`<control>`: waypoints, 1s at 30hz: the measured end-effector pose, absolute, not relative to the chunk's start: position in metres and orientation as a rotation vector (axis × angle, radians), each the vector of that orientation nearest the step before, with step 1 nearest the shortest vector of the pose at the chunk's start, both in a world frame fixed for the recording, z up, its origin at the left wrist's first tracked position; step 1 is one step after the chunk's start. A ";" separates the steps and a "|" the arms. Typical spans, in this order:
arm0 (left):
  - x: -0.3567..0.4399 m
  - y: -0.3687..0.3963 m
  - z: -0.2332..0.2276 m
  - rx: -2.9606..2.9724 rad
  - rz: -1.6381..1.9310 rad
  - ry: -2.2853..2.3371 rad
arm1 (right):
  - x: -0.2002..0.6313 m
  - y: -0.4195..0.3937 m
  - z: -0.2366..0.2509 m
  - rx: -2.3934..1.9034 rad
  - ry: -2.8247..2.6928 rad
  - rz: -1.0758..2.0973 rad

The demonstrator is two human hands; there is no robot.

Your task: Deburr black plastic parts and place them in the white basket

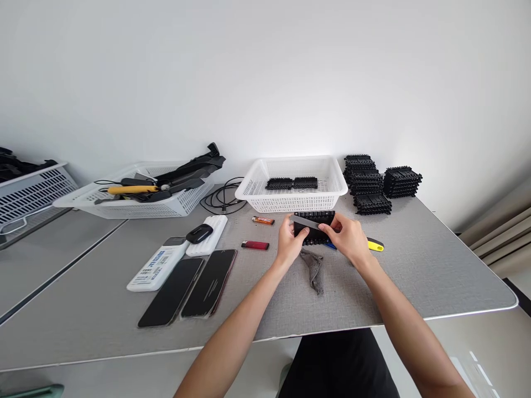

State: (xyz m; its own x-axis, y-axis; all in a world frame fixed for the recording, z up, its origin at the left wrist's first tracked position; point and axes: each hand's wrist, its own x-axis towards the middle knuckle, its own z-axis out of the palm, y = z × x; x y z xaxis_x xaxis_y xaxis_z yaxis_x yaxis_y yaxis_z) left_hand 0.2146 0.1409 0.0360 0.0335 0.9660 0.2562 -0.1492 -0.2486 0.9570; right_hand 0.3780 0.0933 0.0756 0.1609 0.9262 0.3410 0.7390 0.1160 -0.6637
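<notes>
My left hand (289, 237) grips a black plastic part (317, 236) with toothed edges by its left side, held above the table. My right hand (349, 235) closes around a flat file (306, 223), its grey metal strip lying slantwise across the part's face. A yellow and black handle (375, 245) shows beyond the right hand, in line with the strip. Fingers of the right hand also reach the part's right edge. Below the part, a crumpled grey cloth (314, 271) lies on the table. A small blue item (331, 245) is mostly hidden behind the right hand.
Behind my hands stands a white basket (290, 203) holding two black parts (305, 183). Stacked black parts (367, 185) stand right of it. Lighters (255, 245), two phones (171, 293), power banks (155, 270), a cable (224, 199) and a tool-filled basket (182, 204) lie left.
</notes>
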 end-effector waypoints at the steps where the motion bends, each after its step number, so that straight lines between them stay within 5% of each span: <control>1: 0.214 0.140 0.037 1.293 1.414 0.935 | 0.379 0.094 0.076 -1.660 -1.608 0.297; 30: 0.209 0.143 0.041 1.193 1.412 0.980 | 0.391 0.100 0.071 -1.581 -1.534 0.353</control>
